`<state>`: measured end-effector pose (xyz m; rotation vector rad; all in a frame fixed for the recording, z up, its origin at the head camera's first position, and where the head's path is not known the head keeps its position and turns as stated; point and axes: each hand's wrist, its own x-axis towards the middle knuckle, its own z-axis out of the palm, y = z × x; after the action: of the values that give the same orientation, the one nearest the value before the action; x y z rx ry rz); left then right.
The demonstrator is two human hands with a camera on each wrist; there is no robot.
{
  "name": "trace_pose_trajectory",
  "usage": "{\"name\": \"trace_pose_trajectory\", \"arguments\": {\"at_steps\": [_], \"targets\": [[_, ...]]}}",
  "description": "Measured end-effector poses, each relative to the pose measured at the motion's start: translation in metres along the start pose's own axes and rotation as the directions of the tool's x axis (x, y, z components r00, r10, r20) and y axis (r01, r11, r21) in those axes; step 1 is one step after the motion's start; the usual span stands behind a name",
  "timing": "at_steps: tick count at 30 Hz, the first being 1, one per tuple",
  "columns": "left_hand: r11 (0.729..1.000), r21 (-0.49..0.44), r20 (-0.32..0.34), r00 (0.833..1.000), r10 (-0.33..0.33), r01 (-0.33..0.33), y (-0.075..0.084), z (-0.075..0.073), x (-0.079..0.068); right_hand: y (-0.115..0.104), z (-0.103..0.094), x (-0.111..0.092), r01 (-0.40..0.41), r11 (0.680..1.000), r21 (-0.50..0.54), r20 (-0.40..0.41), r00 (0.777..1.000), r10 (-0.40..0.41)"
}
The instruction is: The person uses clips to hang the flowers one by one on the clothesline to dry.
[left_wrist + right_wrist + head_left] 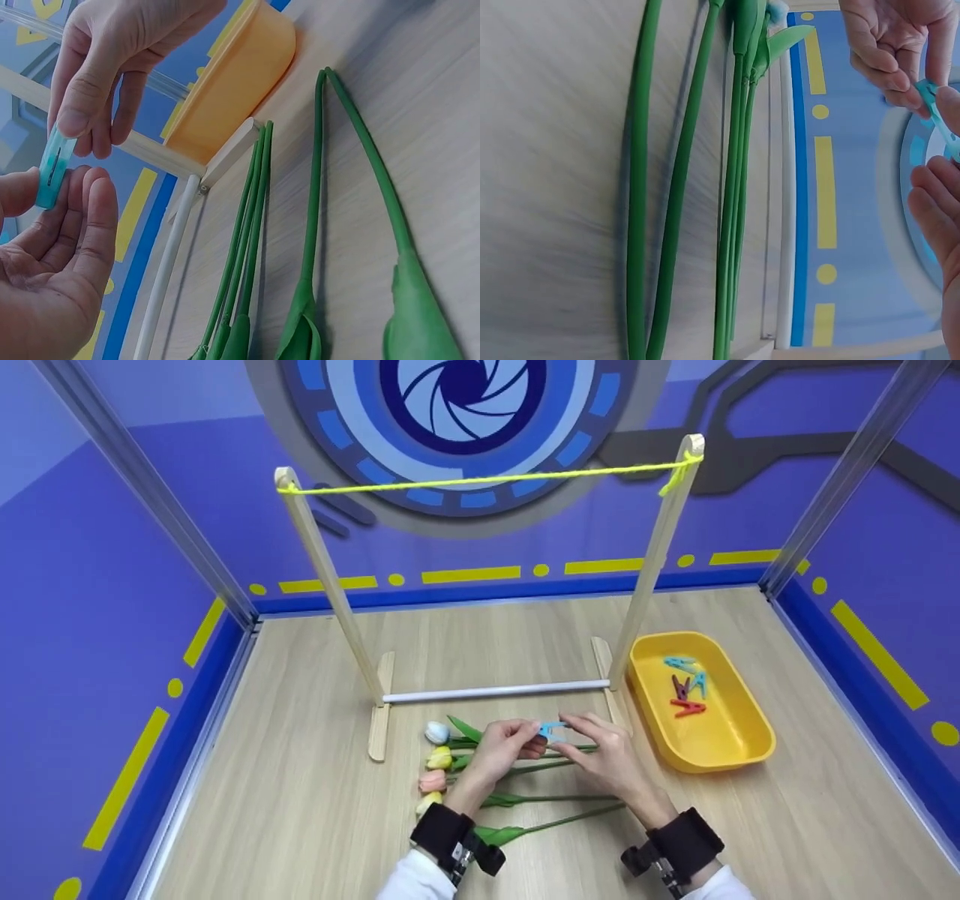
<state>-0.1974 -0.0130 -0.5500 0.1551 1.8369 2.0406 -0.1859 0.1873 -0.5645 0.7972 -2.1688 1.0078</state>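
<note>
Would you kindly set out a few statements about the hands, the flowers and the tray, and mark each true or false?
1. The left hand and right hand both hold one blue clothespin. True.
2. A yellow string joins the tops of the wooden posts. True.
3. The flowers hang from the string. False: they lie on the table.
4. A red clothespin lies in the yellow tray. True.
5. In the head view, the tray stands left of both posts. False: it stands to their right.
</note>
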Motion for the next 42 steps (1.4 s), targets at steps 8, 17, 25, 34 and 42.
{"name": "trace_pose_trajectory", "arguments": {"at_steps": [8,17,25,34,42], "targets": [[1.0,0.026,0.046,0.999,-0.004,0.003,0.002,-0.007,0.001,-0.001,0.002,0.0,0.016,1.0,0.014,-0.01,1.0,-0.016],[1.0,0.025,0.045,0.999,-0.017,0.016,0.002,-0.005,0.001,-0.001,0.002,-0.002,0.016,1.0,-0.002,-0.017,1.0,-0.016],[0.996,0.084,-0.019,1.0,0.006,-0.005,0.001,-0.008,-0.001,0.0,-0.001,-0.003,-0.01,1.0,0.016,-0.014,1.0,0.01],[0.795,0.587,-0.113,0.956,0.271,-0.155,-0.001,-0.014,-0.005,0.001,-0.004,-0.003,-0.047,0.994,0.094,-0.08,0.995,0.054],[0.547,0.81,-0.052,0.903,0.426,-0.211,-0.014,-0.019,-0.004,0.002,-0.005,-0.005,-0.106,0.982,0.157,-0.129,0.983,0.127]]}}
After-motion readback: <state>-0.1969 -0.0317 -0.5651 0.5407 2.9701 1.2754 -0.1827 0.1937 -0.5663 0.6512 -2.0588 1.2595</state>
